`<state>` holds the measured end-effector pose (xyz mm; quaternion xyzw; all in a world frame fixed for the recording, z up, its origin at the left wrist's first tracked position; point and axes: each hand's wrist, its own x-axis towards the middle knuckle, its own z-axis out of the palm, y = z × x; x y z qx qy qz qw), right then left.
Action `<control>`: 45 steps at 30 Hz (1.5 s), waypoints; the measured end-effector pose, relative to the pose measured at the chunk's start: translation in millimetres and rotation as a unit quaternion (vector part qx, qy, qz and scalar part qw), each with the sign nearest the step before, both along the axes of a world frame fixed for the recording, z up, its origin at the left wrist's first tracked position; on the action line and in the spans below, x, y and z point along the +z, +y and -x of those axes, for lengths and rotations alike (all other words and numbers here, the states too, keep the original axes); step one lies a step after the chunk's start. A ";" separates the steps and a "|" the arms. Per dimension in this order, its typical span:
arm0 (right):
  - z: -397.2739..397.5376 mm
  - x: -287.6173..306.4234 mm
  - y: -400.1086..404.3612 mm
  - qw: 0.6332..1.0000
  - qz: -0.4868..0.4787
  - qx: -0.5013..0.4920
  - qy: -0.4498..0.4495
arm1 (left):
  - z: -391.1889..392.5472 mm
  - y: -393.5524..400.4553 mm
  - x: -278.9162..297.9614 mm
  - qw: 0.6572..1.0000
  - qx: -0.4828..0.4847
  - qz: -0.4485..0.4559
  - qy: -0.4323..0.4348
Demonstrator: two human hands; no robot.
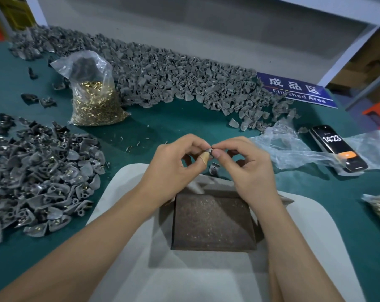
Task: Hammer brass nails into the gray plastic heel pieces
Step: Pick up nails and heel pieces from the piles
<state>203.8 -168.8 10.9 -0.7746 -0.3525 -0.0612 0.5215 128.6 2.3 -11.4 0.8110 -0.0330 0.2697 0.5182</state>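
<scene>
Heel piece (210, 151): small gray part, held above the tabletop (162, 123) between both hands.
Left hand (176, 168): fingers curled, pinching the piece; bandaged thumb.
Right hand (247, 168): fingertips pinched at the piece's top; whether on a nail could not be told.
Metal block (213, 223): dark, below the hands, on a white pad (184, 275).
Nail bag (95, 99): clear, upright, far left.
Heel piles (162, 77): gray, along the back and left.

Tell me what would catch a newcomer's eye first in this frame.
Probably the long heap of gray heel pieces stretching across the far side of the green table, with a clear bag of brass nails standing in front of it at left. Next, the left hand and right hand meeting at center, pinching one small gray piece above a dark rusty block.
</scene>
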 end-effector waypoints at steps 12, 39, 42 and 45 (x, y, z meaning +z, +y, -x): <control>-0.4 -0.7 -0.2 1.000 0.011 -0.004 -0.001 | -1.9 2.1 1.3 1.000 0.002 0.017 -0.002; 0.1 8.0 -4.6 0.991 -0.044 0.028 0.122 | 4.1 -1.9 13.1 0.992 -0.059 0.109 -0.001; 1.2 9.9 -4.4 0.992 -0.047 0.035 0.111 | 5.2 -3.1 16.2 0.990 -0.063 0.126 -0.001; 3.5 11.8 -5.3 0.993 -0.067 0.038 0.092 | 8.4 -4.9 20.0 0.988 -0.069 0.135 -0.005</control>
